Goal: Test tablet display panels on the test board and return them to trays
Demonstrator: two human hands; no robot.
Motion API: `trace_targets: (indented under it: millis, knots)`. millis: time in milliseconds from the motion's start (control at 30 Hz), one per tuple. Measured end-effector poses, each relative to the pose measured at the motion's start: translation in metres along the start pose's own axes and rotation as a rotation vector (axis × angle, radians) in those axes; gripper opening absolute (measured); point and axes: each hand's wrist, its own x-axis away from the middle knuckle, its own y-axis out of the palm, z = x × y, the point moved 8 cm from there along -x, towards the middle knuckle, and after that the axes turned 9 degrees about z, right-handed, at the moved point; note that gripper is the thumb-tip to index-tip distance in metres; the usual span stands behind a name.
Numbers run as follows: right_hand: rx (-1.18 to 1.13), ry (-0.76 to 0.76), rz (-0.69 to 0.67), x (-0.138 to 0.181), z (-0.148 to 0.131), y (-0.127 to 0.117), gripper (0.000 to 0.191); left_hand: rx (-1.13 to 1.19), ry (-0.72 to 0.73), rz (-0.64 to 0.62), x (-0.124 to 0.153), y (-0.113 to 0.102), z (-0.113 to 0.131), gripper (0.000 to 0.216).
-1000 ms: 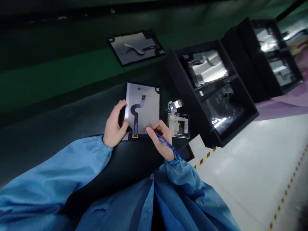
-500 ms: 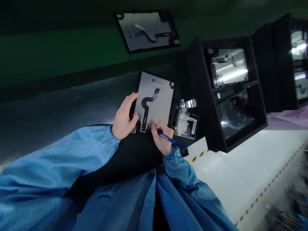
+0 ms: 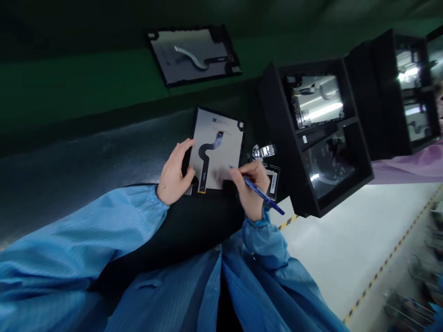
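A grey-backed display panel (image 3: 228,145) with a black frame lies in front of me on the dark surface. A dark, curved flex cable (image 3: 204,168) runs down its back. My left hand (image 3: 175,175) rests at the panel's left edge, thumb and fingers apart. Pinched in my right hand (image 3: 252,190) is a blue pen (image 3: 265,197), its rear end pointing down to the right. That hand is above the panel's lower right corner, its fingertips slightly blurred. Partly behind it lies a small module with a white label (image 3: 272,180); a shiny metallic strip (image 3: 265,151) sits just above.
Another display panel (image 3: 194,55) with a curled cable lies farther back on the green surface. At right stands a black divided tray (image 3: 313,203) holding panel parts, with another black tray (image 3: 398,115) beyond it. A pink sleeve (image 3: 408,159) shows at far right.
My right hand has lifted and moved right with the pen, off the panel's lower edge, and now covers part of the small module. My left hand stays at the panel. The view has shifted slightly.
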Motion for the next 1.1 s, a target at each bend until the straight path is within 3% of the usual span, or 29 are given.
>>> trace_targets:
  millis: [67,133,233,333,433,500,633,700,800,967,1100]
  knots:
    - [-0.044,-0.037,-0.069,-0.027,-0.007,0.002,0.014,0.002,0.003,0.005,0.0,0.0,-0.001,0.061]
    - [-0.053,-0.029,-0.161,-0.054,-0.005,0.016,0.017,0.012,0.005,0.016,0.001,0.0,-0.001,0.06]
    - [0.135,-0.078,-0.212,-0.083,0.009,0.043,0.012,0.061,0.002,0.059,0.004,-0.002,-0.002,0.059]
    - [0.203,-0.089,-0.267,-0.093,0.021,0.065,0.017,0.094,-0.006,0.121,-0.001,-0.007,0.001,0.055]
    - [-0.032,-0.12,-0.357,-0.09,0.01,0.065,0.022,0.155,-0.052,0.177,-0.021,-0.017,0.009,0.043]
    - [-0.234,-0.158,-0.405,-0.083,-0.008,0.05,0.025,0.288,-0.118,0.063,-0.041,-0.011,0.018,0.034]
    - [-0.423,-0.151,-0.487,-0.065,-0.027,0.015,0.032,0.573,-0.283,-0.425,-0.058,0.031,0.045,0.033]
    - [-0.468,-0.124,-0.487,-0.057,-0.026,0.002,0.033,0.633,-0.342,-0.52,-0.056,0.047,0.055,0.029]
    - [-0.507,-0.159,-0.408,-0.048,-0.023,-0.014,0.028,0.65,-0.394,-0.543,-0.048,0.064,0.06,0.025]
    - [-0.181,-0.319,-0.006,-0.033,-0.015,-0.049,0.023,0.65,-0.463,-0.506,-0.036,0.08,0.058,0.031]
    - [-0.055,-0.211,0.149,-0.017,0.014,-0.072,0.011,0.378,-0.316,-0.445,-0.032,0.082,0.063,0.031]
